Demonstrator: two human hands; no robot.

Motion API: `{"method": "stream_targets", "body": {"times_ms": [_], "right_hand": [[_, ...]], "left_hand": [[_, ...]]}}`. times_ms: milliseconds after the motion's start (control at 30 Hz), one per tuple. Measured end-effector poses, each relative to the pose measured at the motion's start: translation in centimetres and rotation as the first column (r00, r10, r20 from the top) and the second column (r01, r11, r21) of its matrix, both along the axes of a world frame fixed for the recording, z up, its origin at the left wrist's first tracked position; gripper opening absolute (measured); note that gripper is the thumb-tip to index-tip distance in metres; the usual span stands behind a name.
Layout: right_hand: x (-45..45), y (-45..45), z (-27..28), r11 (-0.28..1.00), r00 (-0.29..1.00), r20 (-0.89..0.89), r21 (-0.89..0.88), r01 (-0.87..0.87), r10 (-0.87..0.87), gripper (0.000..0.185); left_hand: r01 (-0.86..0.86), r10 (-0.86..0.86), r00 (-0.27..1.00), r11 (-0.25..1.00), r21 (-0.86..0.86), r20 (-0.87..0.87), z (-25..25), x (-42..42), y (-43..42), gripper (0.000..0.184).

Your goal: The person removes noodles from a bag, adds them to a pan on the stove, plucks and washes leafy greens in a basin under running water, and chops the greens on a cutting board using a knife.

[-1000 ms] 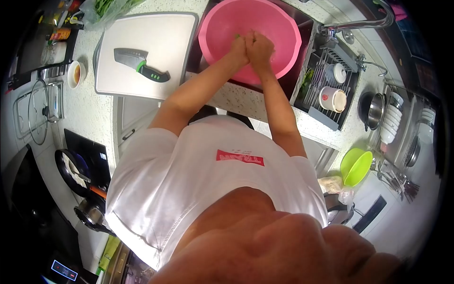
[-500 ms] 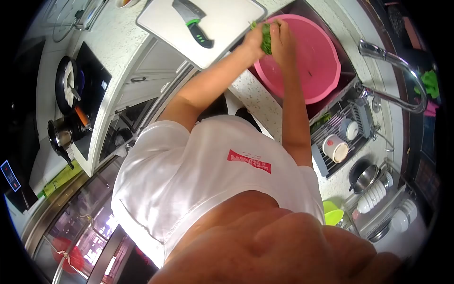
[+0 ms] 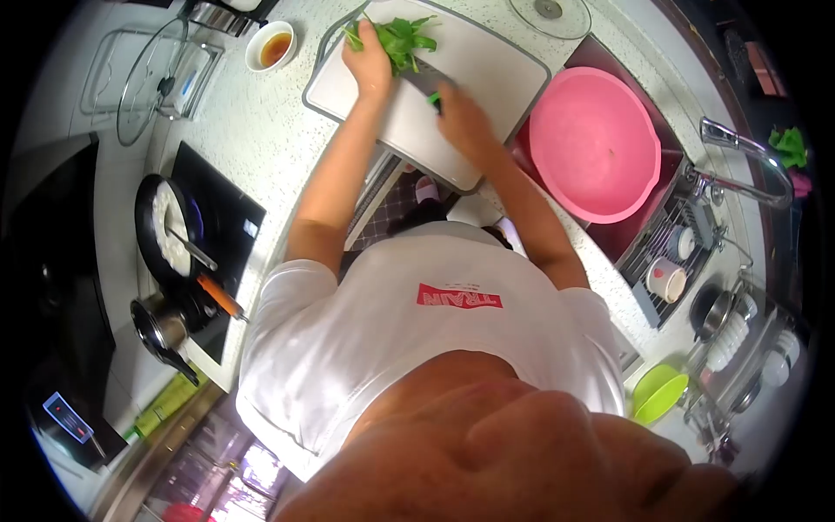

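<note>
My left hand (image 3: 369, 65) presses on a bunch of leafy greens (image 3: 402, 42) on the white cutting board (image 3: 496, 74), fingers closed round the stems. In my right hand (image 3: 465, 122) is the kitchen knife (image 3: 426, 80), gripped by its black and green handle, which my fingers partly cover. Its blade points to the upper left and reaches the edge of the greens. Motion blurs the right hand a little.
Right of the board, a pink basin (image 3: 596, 143) sits in the sink under a curved faucet (image 3: 739, 143). A glass lid (image 3: 552, 10) and a bowl of brown sauce (image 3: 276, 47) flank the board. At left, a frying pan (image 3: 150, 230) and a pot (image 3: 161, 324) stand by the stove.
Both hands have moved left from over the pink basin to the board, bringing the greens. The knife, which lay on the board, is now in my right hand. The view has shifted.
</note>
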State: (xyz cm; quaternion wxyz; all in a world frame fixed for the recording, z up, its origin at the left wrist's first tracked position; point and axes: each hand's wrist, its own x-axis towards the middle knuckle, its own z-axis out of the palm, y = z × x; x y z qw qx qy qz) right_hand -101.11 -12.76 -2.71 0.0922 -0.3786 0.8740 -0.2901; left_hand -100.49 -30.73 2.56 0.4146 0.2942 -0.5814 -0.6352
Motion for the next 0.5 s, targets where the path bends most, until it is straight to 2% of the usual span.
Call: {"method": "stream_targets", "body": {"times_ms": [67, 100, 133, 200, 233, 300, 367, 433, 500], "right_hand": [[-1.7, 2.5, 0.6, 0.994, 0.993, 0.046, -0.001, 0.107, -0.107, 0.04], [-2.2, 4.2, 2.3, 0.991, 0.988, 0.072, -0.003, 0.136, -0.136, 0.038], [-2.3, 5.4, 4.2, 0.986, 0.978, 0.127, -0.008, 0.167, -0.165, 0.037], [-2.2, 7.1, 7.9, 0.976, 0.949, 0.235, -0.009, 0.218, -0.209, 0.036], [-2.0, 7.0, 8.9, 0.98, 0.961, 0.209, -0.037, 0.196, -0.184, 0.036], [-1.1, 6.3, 10.1, 0.986, 0.979, 0.159, -0.083, 0.141, -0.127, 0.035], [-0.3, 5.1, 10.2, 0.998, 0.993, 0.113, -0.047, 0.045, -0.04, 0.035], [0.0, 4.0, 9.7, 0.997, 0.993, 0.109, 0.058, -0.043, 0.037, 0.035], [0.3, 3.5, 9.1, 0.977, 0.987, 0.147, 0.193, -0.086, 0.058, 0.033]], "left_hand": [[0.033, -0.004, 0.994, 0.965, -0.259, 0.113, -2.6, 0.3, 0.6, 0.027], [0.194, -0.051, 0.956, 0.849, -0.492, 0.29, -4.9, 0.9, 0.9, 0.03], [0.368, -0.04, 0.887, 0.661, -0.654, 0.459, -6.5, 1.5, 1.4, 0.037], [0.466, 0.012, 0.847, 0.466, -0.752, 0.532, -3.9, 3.5, 3.2, 0.049], [0.508, 0.044, 0.829, 0.354, -0.785, 0.557, -2.3, 4.2, 3.9, 0.056], [0.53, 0.015, 0.824, 0.334, -0.78, 0.566, -0.2, 5.2, 4.2, 0.066], [0.51, -0.07, 0.846, 0.393, -0.765, 0.528, -0.3, 5.9, 3.5, 0.067], [0.45, -0.197, 0.89, 0.531, -0.718, 0.412, -2.3, 6.7, 2.6, 0.06], [0.476, -0.161, 0.873, 0.49, -0.731, 0.46, -3.9, 7.1, 2.1, 0.048]]}}
